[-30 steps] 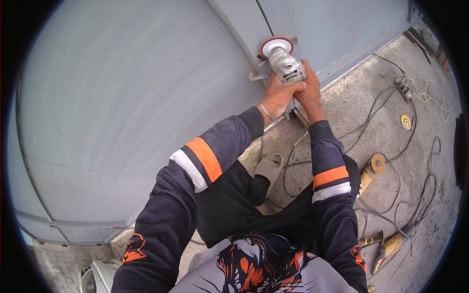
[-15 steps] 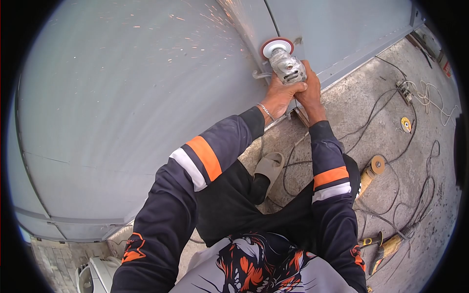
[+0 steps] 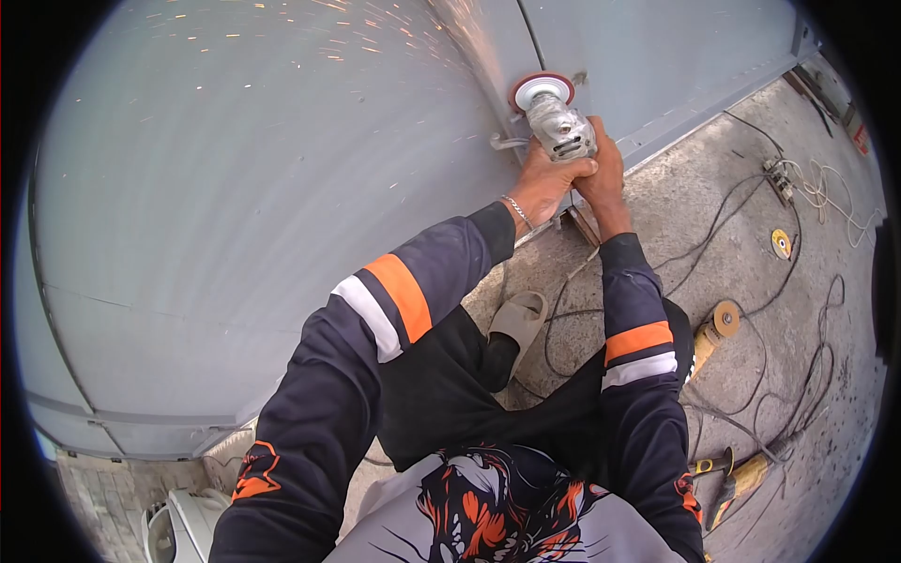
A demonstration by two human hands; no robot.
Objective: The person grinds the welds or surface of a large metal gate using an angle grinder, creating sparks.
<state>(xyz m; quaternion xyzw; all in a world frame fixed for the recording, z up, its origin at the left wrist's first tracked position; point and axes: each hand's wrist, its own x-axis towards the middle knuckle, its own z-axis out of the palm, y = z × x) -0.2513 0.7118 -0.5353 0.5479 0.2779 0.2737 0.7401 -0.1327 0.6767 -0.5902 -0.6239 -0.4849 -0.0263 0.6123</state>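
An angle grinder (image 3: pixel 563 129) with a silvery, worn head is held in both hands at the upper middle. Its red-rimmed disc (image 3: pixel 542 92) meets the grey metal panel (image 3: pixel 282 188) near a raised vertical edge, and orange sparks fly to the upper left. My left hand (image 3: pixel 546 185), with a chain bracelet at the wrist, wraps the grinder body from the left. My right hand (image 3: pixel 605 178) closes round it from the right. A bent metal handle (image 3: pixel 508 143) sticks out just left of the grinder.
Right of my legs, a yellow grinder (image 3: pixel 715 336) and another yellow tool (image 3: pixel 741 483) lie on concrete among tangled black cables (image 3: pixel 812 375). Nearby are a loose yellow disc (image 3: pixel 781 245) and a power strip (image 3: pixel 779 180). A white plastic object (image 3: pixel 192 525) stands at lower left.
The grinder and both hands have shifted slightly right in view, along with the handle. The sparks still stream to the upper left, in a changed pattern.
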